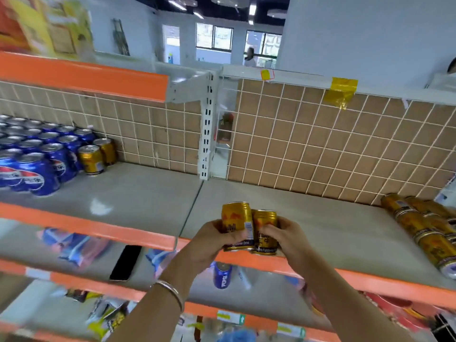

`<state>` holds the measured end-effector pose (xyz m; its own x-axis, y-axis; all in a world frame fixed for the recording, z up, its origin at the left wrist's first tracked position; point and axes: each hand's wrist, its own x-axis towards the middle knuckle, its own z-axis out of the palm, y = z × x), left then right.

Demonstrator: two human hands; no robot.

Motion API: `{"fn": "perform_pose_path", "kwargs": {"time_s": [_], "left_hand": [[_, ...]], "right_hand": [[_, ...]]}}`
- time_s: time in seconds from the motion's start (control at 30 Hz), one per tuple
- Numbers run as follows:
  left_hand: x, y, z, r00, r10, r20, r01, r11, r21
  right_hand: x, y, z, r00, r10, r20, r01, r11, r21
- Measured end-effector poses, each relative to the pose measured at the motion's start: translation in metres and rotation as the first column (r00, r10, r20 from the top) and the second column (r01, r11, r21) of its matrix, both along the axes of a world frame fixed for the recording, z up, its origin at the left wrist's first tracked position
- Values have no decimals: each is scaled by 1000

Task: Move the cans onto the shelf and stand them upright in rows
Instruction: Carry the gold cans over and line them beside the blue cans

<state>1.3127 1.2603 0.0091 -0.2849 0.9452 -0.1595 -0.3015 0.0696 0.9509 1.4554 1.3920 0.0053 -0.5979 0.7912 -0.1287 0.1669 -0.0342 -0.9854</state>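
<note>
Bringing two upright cans in over the shelf edge

The shelf is running both ways from the white post. Blue cans are standing in rows far left of it, two gold cans are starting a row beside them, and a heap of gold cans is lying toppled far right. Just below the post, the left grip is clutching one can and the right grip the other, upright and touching, likely for setting down together.

we grip two gold cans upright at lower centre, left hand and right hand, above the shelf edge.
</note>
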Motion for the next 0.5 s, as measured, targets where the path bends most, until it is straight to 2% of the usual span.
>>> {"fn": "perform_pose_path", "kwargs": {"time_s": [0.1,0.2,0.3,0.5], "left_hand": [[-27,-30,1,995,76,-68,-75,997,26],[-57,-62,3,984,162,-69,-158,986,60],[-94,-95,4,953,279,-119,-275,960,49],[-193,-163,-2,896,373,-241,-372,927,54]], "right_hand": [[-36,-19,3,997,68,23,-69,997,39],[-80,-44,7,991,133,19,-133,989,57],[-131,-73,8,987,163,-9,-162,985,57],[-237,-144,-1,980,192,-61,-188,980,58]]}}
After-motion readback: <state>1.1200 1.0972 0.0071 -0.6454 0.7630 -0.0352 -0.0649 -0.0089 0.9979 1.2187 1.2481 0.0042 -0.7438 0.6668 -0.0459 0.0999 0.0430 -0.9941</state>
